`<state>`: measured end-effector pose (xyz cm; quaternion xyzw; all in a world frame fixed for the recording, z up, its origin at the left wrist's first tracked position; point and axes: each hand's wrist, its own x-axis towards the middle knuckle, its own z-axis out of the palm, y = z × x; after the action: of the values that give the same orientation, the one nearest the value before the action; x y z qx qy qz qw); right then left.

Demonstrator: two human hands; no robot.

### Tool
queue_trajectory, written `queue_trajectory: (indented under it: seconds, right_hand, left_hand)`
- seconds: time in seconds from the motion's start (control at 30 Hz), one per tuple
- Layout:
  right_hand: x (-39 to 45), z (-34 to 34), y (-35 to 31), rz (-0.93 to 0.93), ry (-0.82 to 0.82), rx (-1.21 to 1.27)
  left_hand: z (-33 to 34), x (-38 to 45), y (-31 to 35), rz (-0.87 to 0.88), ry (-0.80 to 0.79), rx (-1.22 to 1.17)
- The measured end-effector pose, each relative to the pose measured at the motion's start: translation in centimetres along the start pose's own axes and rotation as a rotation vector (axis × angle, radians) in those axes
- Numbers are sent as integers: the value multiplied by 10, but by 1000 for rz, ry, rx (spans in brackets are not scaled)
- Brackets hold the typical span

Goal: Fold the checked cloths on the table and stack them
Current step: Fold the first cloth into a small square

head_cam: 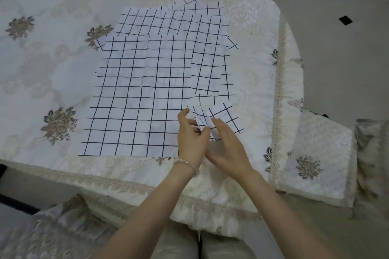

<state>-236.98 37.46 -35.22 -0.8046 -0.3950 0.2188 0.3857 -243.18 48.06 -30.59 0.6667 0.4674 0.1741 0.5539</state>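
Both hands at the table's [42,81] near edge: left hand [192,138] pinches the small cloth [223,116] (half-folded), right hand [226,145] lies flat on it.

Bare forearms, pale beaded bracelet [188,164] — left wrist

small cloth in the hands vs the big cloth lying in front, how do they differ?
The small cloth is folded into a compact piece; the big cloth lies spread flat in one layer. The small cloth is pinched by the left hand with the right hand on it; nothing holds the big cloth. The small cloth sits at the big cloth's near right corner. Both are white with a dark grid.
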Motion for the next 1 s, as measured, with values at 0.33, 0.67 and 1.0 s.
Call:
queue_trajectory:
  seconds: [0.33,0.67,1.0]
  right_hand:
    - [-9,-17,20,245,242,347]
    - [-9,-25,31,561,393,444]
    - [-17,-24,20,323,493,402]
  left_hand:
    - [-36,38,-25,16,-340,197]
    - [-8,45,-29,89,-446,458]
    - [-3,34,-32,335,-289,451]
